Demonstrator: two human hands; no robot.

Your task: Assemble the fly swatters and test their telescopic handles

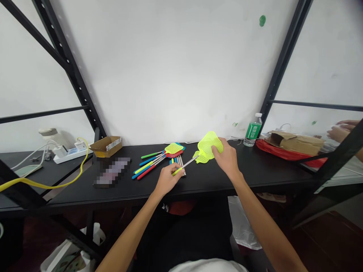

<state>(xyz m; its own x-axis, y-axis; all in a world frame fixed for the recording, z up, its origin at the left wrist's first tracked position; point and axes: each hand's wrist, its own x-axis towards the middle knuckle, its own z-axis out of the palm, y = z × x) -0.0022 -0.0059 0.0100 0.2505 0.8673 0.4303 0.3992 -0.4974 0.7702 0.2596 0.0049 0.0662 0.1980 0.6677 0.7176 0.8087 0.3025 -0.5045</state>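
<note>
My left hand is shut on the yellow grip and steel shaft of a fly swatter. My right hand pinches that swatter's neon yellow plastic mesh head, with the thumb on top. A pile of several fly swatters with red, blue, green and yellow handles lies on the black table, just left of and under my left hand. Their heads overlap at the back, and a few more steel shafts lie under my left hand.
A green-labelled water bottle stands at the back. Right of it lie a red bag and a brown cardboard package. Another person's hand shows far right. Left stand a small cardboard box, a blurred patch, a power strip and a yellow cable.
</note>
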